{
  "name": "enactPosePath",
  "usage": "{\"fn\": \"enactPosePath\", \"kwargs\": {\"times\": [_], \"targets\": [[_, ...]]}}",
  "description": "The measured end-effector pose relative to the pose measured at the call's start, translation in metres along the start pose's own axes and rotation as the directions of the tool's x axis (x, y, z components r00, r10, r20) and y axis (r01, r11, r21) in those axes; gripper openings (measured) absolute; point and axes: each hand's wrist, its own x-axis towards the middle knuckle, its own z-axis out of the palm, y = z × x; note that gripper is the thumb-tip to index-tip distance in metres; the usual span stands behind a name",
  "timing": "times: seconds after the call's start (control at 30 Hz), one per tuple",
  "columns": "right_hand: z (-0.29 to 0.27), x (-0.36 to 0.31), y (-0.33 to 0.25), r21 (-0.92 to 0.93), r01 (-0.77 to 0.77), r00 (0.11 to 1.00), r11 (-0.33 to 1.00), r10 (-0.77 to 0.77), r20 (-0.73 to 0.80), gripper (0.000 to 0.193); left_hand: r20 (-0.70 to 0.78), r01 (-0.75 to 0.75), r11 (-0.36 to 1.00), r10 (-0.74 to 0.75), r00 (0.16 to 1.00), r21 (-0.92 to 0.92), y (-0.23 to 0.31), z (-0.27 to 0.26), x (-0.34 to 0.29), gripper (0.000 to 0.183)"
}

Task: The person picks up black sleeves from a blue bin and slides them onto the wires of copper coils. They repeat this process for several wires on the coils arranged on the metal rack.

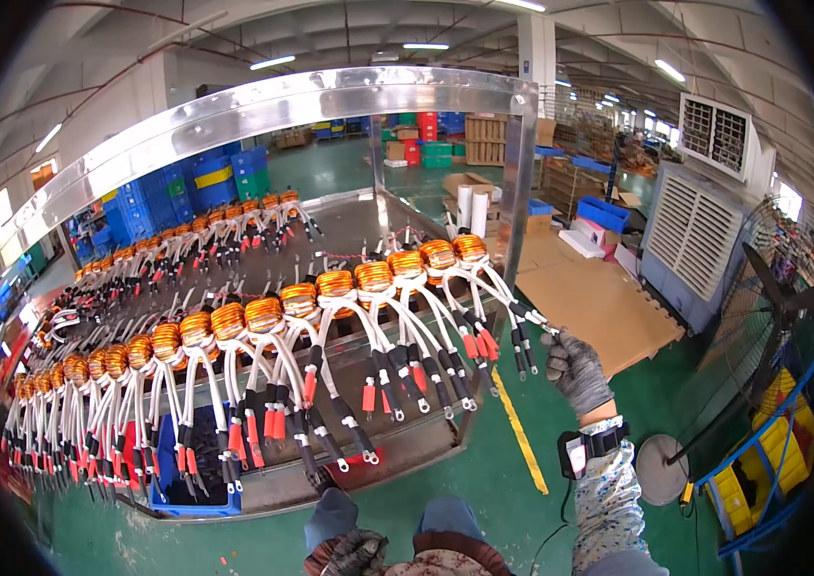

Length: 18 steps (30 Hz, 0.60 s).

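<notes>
My right hand (578,372), in a grey glove, is out to the right of the rack, its fingers closed on the end of a white-sleeved cable lead (507,296). That lead runs from the rightmost copper-wound coil (470,249) of the front row. Low in the picture, before my lap, is my left hand (359,554), gloved and curled; whatever it may hold is hidden. More orange coils (335,285) line the rack's front edge, their white leads hanging down with black and red sleeves and ring terminals (369,457).
The metal rack (520,182) has an upright post near my right arm. Behind the front row sits a second row of coils (201,225). A blue bin (225,503) lies under the leads. Cardboard (599,307), a cooler unit (695,240) and a fan (762,298) stand right.
</notes>
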Motion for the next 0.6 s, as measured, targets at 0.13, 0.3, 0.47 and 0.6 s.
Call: {"fn": "enactPosePath", "kwargs": {"times": [0.13,0.3,0.47,0.6], "targets": [[0.004,0.001,0.012,-0.131,-0.228,0.970,0.965,0.237,0.055,0.021,-0.035,-0.024,0.993,0.028,0.999,0.118,0.010,-0.001,-0.004,0.018],[0.010,0.011,0.044,0.024,-0.072,0.993,0.997,0.074,-0.093,0.025,-0.078,0.029,0.999,-0.032,0.996,-0.045,0.050,0.005,-0.008,0.017],[0.002,0.025,0.053,-0.469,-0.030,0.998,0.883,0.003,-0.059,0.022,-0.008,0.181,0.960,-0.186,0.982,-0.214,0.050,0.001,-0.009,0.015],[0.027,0.004,0.058,-0.883,0.331,0.572,-0.334,-0.673,0.468,0.019,-0.106,-0.016,0.988,0.033,0.994,0.156,0.030,-0.001,-0.012,0.016]]}}
